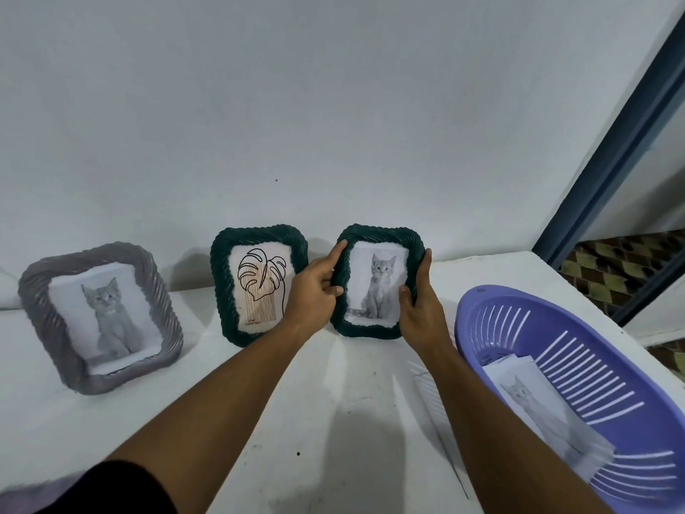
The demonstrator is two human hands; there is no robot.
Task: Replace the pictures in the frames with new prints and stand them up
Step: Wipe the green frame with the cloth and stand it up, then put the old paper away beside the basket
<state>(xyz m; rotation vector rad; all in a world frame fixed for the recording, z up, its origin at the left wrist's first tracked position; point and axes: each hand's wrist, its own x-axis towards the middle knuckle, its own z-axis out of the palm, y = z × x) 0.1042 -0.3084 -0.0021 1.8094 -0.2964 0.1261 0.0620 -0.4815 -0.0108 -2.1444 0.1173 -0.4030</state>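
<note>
A: Three frames stand on the white table; which step is this?

B: Standing the right green frame, at centre, up. Left hand and right hand each grip a side of its ropy moulded border, kitten print inside.

A: Next?

B: Probably release gently. The middle green frame holds a leaf drawing; grey frame far left; slotted purple basket lower right.

Left grip and right grip curled, arms outstretched.
</note>
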